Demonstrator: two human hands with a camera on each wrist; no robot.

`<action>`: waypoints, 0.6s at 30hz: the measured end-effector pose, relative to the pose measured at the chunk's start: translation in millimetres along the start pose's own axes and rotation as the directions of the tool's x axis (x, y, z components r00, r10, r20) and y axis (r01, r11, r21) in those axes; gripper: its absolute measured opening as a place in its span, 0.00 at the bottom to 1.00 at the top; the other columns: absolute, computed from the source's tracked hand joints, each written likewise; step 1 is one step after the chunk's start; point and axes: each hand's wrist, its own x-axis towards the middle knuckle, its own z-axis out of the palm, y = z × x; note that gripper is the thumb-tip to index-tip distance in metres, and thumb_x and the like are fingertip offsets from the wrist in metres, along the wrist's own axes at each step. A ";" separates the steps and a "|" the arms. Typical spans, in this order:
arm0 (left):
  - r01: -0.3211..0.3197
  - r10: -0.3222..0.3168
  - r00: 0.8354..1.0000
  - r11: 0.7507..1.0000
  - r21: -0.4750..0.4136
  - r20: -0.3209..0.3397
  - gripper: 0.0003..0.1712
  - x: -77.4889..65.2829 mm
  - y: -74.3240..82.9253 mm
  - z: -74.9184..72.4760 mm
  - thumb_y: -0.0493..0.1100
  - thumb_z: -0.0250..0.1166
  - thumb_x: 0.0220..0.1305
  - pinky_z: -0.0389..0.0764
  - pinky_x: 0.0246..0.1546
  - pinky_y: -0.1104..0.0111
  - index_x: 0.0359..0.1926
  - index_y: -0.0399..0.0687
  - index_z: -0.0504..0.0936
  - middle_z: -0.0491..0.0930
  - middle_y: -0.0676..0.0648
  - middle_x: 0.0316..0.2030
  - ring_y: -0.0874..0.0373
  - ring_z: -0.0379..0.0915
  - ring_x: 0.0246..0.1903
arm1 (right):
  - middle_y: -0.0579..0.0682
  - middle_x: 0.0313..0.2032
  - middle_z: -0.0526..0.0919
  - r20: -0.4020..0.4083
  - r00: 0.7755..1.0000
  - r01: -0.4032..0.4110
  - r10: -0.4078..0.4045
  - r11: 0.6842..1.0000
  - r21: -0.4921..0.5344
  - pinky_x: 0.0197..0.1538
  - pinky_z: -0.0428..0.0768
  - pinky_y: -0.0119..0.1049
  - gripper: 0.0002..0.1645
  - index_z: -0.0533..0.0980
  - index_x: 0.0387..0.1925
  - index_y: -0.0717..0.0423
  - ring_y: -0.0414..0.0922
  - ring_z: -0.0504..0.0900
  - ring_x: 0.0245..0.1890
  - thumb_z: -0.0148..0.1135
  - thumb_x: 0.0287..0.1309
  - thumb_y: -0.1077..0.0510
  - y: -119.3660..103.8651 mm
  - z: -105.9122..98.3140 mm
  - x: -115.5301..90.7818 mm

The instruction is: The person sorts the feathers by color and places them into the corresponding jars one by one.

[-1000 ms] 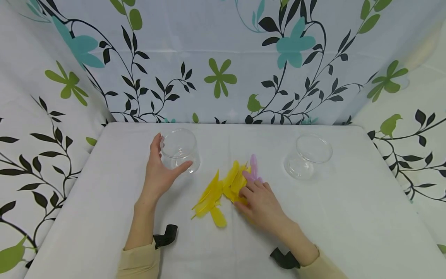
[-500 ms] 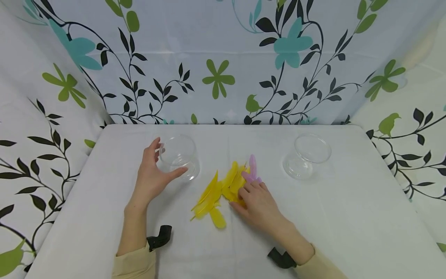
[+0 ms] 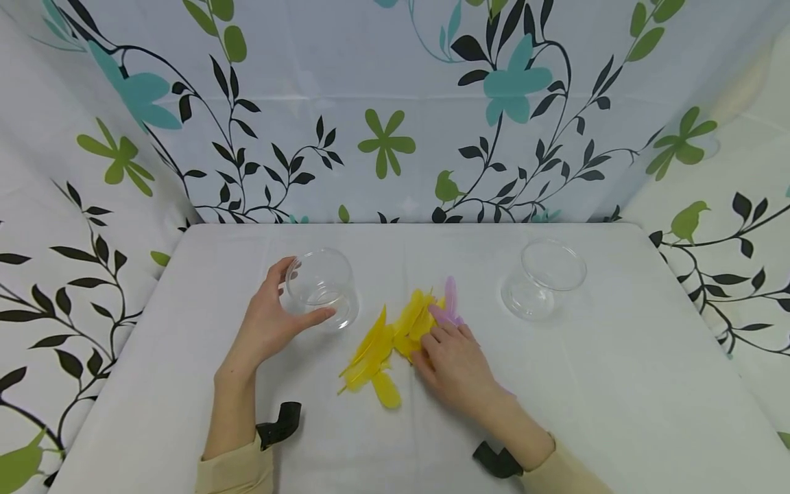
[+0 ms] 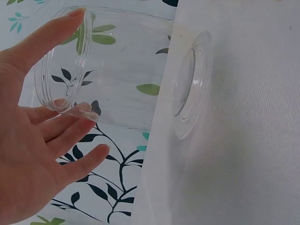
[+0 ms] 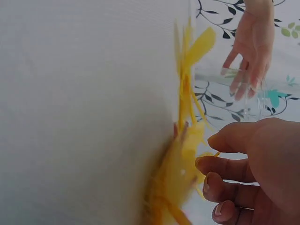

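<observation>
A clear glass jar stands on the left of the white-covered table. My left hand holds it near the rim, thumb on the near side and fingers round the far side; in the left wrist view the thumb lies on the ringed rim. Several yellow feathers lie in a loose pile mid-table, with lilac feathers at its right. My right hand is over the right part of the pile, fingers bent. In the right wrist view a yellow feather's thin quill shows between its thumb and forefinger.
A second clear glass jar stands on the right side of the table. Behind and at both sides hangs a leaf-patterned cloth. A black wrist mount is on the left wrist, another on the right.
My left hand and the jar have come slightly nearer the table's front. The right thumb has drawn closer to the forefinger at the feathers. The right jar stays put.
</observation>
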 end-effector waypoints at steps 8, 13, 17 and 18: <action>0.005 -0.004 1.000 0.999 -0.043 0.024 0.65 0.5 -2.5 1.3 0.66 0.76 0.48 0.69 0.63 0.37 0.77 0.59 0.46 0.60 0.42 0.73 0.36 0.56 0.71 | 0.37 0.19 0.67 -0.016 0.994 -0.102 0.104 0.990 0.094 0.32 0.61 0.33 0.14 0.73 0.23 0.48 0.40 0.62 0.24 0.66 0.62 0.54 14.8 -31.7 1.2; 0.006 -0.004 0.999 0.999 -0.052 0.036 0.66 1.9 -4.9 1.4 0.67 0.76 0.48 0.70 0.62 0.37 0.78 0.58 0.46 0.61 0.42 0.73 0.36 0.56 0.71 | 0.38 0.19 0.69 -0.008 0.984 -0.167 0.176 0.950 0.265 0.29 0.67 0.31 0.13 0.75 0.22 0.47 0.39 0.65 0.24 0.66 0.62 0.58 32.5 -52.8 1.3; 0.014 -0.011 0.999 0.998 -0.059 0.048 0.65 2.4 -6.6 1.9 0.67 0.76 0.48 0.72 0.61 0.38 0.78 0.58 0.47 0.61 0.42 0.73 0.36 0.56 0.71 | 0.39 0.22 0.73 0.050 0.975 -0.217 0.215 0.896 0.388 0.27 0.71 0.30 0.08 0.79 0.28 0.47 0.40 0.69 0.25 0.64 0.65 0.57 43.6 -63.6 -0.5; 0.014 -0.011 0.999 0.998 -0.062 0.049 0.65 2.6 -7.1 2.2 0.67 0.76 0.48 0.72 0.61 0.38 0.78 0.58 0.47 0.60 0.42 0.73 0.36 0.56 0.71 | 0.39 0.22 0.74 0.067 0.973 -0.228 0.221 0.879 0.419 0.26 0.72 0.30 0.07 0.80 0.30 0.47 0.41 0.70 0.25 0.64 0.66 0.56 45.6 -65.8 -1.0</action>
